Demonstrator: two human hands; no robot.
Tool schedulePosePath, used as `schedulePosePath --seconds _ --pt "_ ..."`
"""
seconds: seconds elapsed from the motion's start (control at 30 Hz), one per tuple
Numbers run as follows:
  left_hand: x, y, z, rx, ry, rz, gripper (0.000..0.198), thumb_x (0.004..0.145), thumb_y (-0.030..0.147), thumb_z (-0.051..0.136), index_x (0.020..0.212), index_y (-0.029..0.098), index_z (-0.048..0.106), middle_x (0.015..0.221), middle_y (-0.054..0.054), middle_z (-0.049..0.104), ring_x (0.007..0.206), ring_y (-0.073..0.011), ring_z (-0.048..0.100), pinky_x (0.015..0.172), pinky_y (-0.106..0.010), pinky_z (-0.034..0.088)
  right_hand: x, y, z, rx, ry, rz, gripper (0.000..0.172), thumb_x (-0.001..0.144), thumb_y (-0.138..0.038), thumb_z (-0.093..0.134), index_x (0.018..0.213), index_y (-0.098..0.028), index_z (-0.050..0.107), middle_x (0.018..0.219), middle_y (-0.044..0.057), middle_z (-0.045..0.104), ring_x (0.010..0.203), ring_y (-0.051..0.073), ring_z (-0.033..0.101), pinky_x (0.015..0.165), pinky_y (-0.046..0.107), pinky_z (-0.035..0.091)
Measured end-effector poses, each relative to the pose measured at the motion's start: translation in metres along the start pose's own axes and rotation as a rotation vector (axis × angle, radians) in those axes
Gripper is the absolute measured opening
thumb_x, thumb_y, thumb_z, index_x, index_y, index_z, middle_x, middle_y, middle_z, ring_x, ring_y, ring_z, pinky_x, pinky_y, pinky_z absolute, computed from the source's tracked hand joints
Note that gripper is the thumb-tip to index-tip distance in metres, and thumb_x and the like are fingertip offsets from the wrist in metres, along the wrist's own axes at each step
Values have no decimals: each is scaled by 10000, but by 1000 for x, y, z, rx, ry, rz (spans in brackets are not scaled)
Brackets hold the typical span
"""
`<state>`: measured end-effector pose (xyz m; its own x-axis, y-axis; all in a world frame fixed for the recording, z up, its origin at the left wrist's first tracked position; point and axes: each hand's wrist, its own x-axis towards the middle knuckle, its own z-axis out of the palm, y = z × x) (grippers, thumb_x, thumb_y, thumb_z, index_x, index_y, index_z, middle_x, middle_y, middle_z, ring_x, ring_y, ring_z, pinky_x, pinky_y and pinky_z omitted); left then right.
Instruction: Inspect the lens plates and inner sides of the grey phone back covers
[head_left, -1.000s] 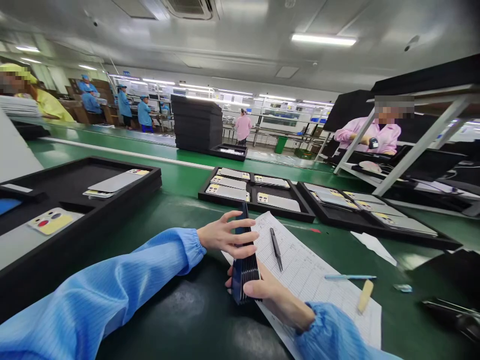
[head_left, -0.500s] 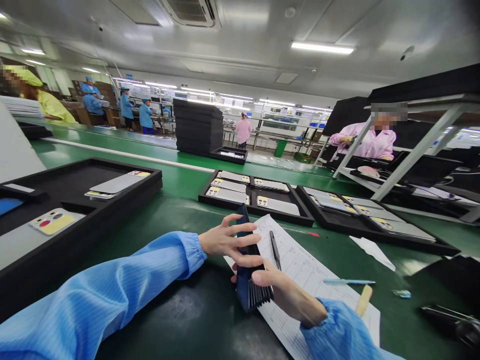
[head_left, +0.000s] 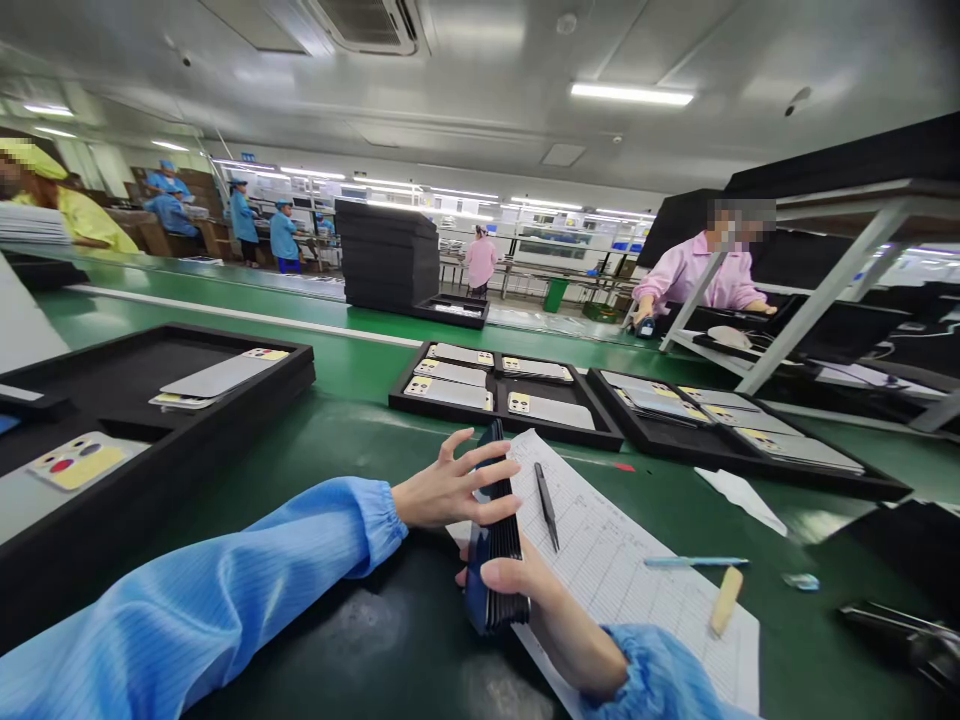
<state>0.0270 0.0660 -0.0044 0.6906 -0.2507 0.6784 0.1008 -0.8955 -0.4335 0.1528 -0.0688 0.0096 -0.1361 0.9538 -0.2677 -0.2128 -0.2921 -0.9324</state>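
A stack of thin, dark blue phone-back-shaped panels (head_left: 495,545) stands on edge between my hands, above the green table. My left hand (head_left: 454,487) lies across its upper part, fingers spread over the panel edges and gripping it from the left. Lower down, my right hand (head_left: 536,590) holds the stack, thumb on the near edges and fingertips showing at the left side. Beneath and to the right lies a printed sheet (head_left: 622,540), with black tweezers (head_left: 547,505) on it.
Black foam trays with light phone-back panels stand left (head_left: 247,420), ahead (head_left: 450,408) and right (head_left: 720,455). A blue pen (head_left: 694,562) and a cream stick (head_left: 725,602) lie on the sheet. Black trays (head_left: 386,255) are piled behind. A person in pink (head_left: 705,270) is at right.
The stack has tilted more upright and its fanned lower edges have drawn closer together. Both hands stay on it. The person in pink has lowered a hand holding a dark object.
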Motion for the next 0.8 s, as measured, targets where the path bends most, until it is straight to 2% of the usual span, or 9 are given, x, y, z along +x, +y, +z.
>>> schedulePosePath --seconds 0.1,0.17,0.23,0.3,0.37,0.43,0.57,0.7,0.8 --pt "4 -5 -2 -69 -70 -261 461 742 11 468 1088 317 465 1326 -60 394 1315 -283 149 993 -550 77 2 6 -3 -33 4 -5 489 516 -381 671 932 -175 516 912 56 558 885 281 545 717 383 408" --pt "9 -10 -4 -323 -27 -559 476 751 16 452 1112 325 480 1387 -50 301 1321 -281 124 1013 -540 38 1 8 -3 -47 4 -30 504 519 -374 669 952 -178 503 913 53 552 895 276 538 711 372 405" --pt "15 -14 -7 -644 63 -846 472 779 88 453 1190 316 420 1414 -59 235 1300 -262 208 1040 -496 78 -2 8 -1 -45 4 -45 567 510 -361 684 1007 -184 475 914 45 543 900 267 538 725 370 407" --pt "22 -16 -11 -869 121 -1020 487 833 206 405 1290 302 266 1392 -103 258 1198 -239 400 1007 -457 244 -4 7 1 -52 -2 -54 591 506 -358 699 1019 -188 462 916 37 535 897 258 542 761 379 409" --pt "29 -14 -17 -965 110 -1078 456 885 317 272 1326 282 163 1328 -138 348 1027 -208 557 885 -408 409 -7 7 2 -78 -11 -74 556 523 -373 699 995 -193 469 919 30 528 892 250 543 791 390 406" --pt "38 -11 -25 -1092 89 -1115 435 892 398 191 1303 265 243 1272 -127 421 953 -192 597 806 -355 465 -8 9 3 -106 -15 -111 532 542 -400 691 983 -197 473 926 27 522 898 251 537 800 394 402" --pt "52 -1 -41 -1318 45 -1169 440 820 479 405 1164 214 475 1124 -83 549 996 -208 556 803 -306 448 -9 13 5 -156 -20 -195 585 541 -442 693 1023 -203 462 938 33 515 894 254 522 801 400 391" --pt "60 6 -53 -1297 -65 -1149 402 746 413 566 1087 201 543 1008 -56 598 915 -184 565 770 -275 422 -11 14 10 -175 -11 -260 682 546 -476 688 1113 -216 411 945 34 517 887 247 507 816 401 377" --pt "61 8 -56 -1314 -73 -1132 348 739 379 583 1036 199 564 932 -30 603 808 -145 564 713 -248 420 -13 13 12 -176 -15 -280 679 551 -489 689 1108 -212 415 948 36 516 889 246 502 821 399 376"
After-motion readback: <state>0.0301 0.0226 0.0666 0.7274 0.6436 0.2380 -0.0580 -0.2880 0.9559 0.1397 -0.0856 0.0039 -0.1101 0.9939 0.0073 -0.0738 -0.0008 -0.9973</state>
